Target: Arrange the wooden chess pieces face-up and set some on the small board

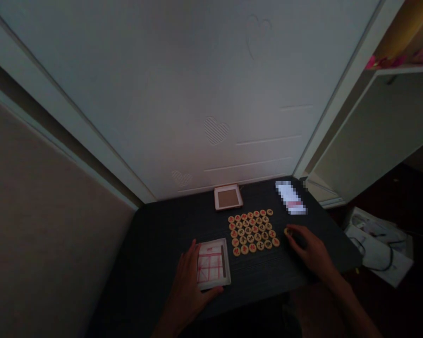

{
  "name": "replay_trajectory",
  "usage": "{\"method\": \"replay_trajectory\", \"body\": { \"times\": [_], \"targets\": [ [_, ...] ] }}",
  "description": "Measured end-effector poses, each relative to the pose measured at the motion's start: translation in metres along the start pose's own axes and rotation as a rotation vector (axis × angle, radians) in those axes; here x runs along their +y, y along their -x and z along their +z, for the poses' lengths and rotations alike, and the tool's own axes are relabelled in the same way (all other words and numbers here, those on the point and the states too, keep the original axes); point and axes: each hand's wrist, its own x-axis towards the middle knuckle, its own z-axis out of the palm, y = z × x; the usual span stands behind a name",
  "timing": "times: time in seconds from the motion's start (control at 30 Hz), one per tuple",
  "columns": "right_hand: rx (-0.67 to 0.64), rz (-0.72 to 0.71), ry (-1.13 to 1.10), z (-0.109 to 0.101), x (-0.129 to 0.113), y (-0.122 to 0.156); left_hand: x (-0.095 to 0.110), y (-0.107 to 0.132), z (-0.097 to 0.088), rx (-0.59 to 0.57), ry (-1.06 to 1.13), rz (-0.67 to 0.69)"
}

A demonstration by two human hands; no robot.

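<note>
Rows of round Chinese chess pieces (250,230) with red or dark characters lie on the dark tabletop. My right hand (308,246) is to the right of them, thumb and forefinger pinching one chess piece (286,232) low over the table. Left of the rows lies a pale shallow box (211,263) with a red-lined grid on paper inside. Along its left side rests my left hand (189,277), fingers stretched out and thumb spread near the box's lower edge. Its fingertips overlap the box's left rim.
Behind the pieces, an open shallow box (228,197) stands near the white panel (215,155). A blurred-out bright phone-like object (291,197) lies at the back right. White bags or packages (380,244) sit beyond the table's right edge.
</note>
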Motion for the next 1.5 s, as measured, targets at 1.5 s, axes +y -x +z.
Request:
{"method": "replay_trajectory", "body": {
  "times": [1.5],
  "targets": [
    [-0.202, -0.319, -0.332, 0.080, -0.175, -0.013, -0.011, 0.023, -0.011, -0.096, 0.267, -0.125]
  ]
}}
